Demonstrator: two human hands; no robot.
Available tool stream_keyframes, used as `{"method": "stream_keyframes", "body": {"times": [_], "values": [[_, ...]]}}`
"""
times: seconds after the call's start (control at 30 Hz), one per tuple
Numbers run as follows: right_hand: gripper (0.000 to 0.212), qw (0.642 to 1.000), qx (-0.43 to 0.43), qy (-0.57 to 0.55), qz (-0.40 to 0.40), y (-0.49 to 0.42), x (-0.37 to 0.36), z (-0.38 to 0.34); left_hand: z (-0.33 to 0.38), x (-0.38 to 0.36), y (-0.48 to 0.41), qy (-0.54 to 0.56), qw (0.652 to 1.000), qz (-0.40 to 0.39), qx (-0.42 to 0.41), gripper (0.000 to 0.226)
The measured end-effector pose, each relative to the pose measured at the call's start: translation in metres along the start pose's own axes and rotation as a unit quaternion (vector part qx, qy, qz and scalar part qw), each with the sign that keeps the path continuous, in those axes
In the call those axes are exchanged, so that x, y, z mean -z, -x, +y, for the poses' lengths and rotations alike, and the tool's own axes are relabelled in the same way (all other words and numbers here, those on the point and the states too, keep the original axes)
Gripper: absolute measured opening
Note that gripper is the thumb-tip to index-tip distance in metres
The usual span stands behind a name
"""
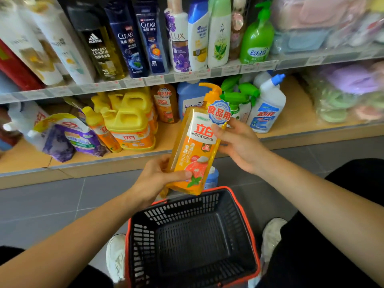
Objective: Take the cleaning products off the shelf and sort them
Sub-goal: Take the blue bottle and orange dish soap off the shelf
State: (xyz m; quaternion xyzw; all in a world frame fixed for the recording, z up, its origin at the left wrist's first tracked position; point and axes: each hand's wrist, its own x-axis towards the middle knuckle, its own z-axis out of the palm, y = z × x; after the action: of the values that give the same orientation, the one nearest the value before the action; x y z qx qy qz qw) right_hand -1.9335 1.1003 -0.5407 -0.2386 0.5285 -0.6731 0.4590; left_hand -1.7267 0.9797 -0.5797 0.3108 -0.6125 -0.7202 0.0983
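I hold an orange pump bottle of dish soap point(194, 150) in front of the lower shelf, tilted, above a black basket with a red rim point(252, 235). My left hand point(158, 179) grips its bottom end, thumb across the label. My right hand point(239, 144) holds its upper right side, thumb on the front. On the lower shelf point(158, 140) stand yellow jugs point(128, 121), purple refill pouches point(83, 136), a blue bottle point(188, 98), green spray bottles point(239, 96) and a white toilet cleaner point(268, 109).
The upper shelf point(187, 74) carries shampoo and body wash bottles. Packed soft goods fill the right side of both shelves. The basket stands on grey floor tiles between my white shoes point(116, 256). A small blue-capped item point(213, 177) peeks out behind the held bottle.
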Motion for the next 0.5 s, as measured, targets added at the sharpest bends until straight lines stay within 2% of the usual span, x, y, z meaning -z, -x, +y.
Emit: {"method": "stream_keyframes", "body": {"times": [0.1, 0.17, 0.23, 0.3, 0.33, 0.4, 0.43, 0.5], "values": [[0.028, 0.994, -0.033, 0.097, 0.028, 0.004, 0.005, -0.005, 0.006, 0.001, -0.002, -0.014, 0.998, 0.049, -0.021, 0.078], [0.020, 0.978, -0.038, 0.184, 0.094, 0.008, 0.008, -0.006, 0.014, 0.004, -0.003, -0.066, 0.991, 0.109, -0.047, 0.078], [0.027, 0.939, 0.025, 0.278, 0.200, 0.012, 0.012, -0.001, 0.023, 0.007, -0.004, -0.138, 0.976, 0.153, -0.065, 0.082], [0.035, 0.877, 0.150, 0.376, 0.260, 0.015, 0.011, 0.004, 0.031, 0.009, -0.003, -0.231, 0.953, 0.176, -0.084, 0.080], [0.041, 0.843, 0.221, 0.424, 0.247, 0.016, 0.010, 0.005, 0.035, 0.009, -0.002, -0.280, 0.938, 0.181, -0.099, 0.077], [0.064, 0.765, 0.321, 0.538, 0.150, 0.015, 0.005, 0.004, 0.043, 0.006, 0.002, -0.363, 0.907, 0.173, -0.127, 0.081], [0.080, 0.720, 0.327, 0.607, 0.078, 0.013, 0.003, 0.005, 0.045, 0.004, 0.005, -0.392, 0.895, 0.159, -0.140, 0.083], [0.106, 0.631, 0.261, 0.729, -0.049, 0.011, -0.001, 0.010, 0.049, -0.001, 0.011, -0.435, 0.877, 0.121, -0.168, 0.084]]}}
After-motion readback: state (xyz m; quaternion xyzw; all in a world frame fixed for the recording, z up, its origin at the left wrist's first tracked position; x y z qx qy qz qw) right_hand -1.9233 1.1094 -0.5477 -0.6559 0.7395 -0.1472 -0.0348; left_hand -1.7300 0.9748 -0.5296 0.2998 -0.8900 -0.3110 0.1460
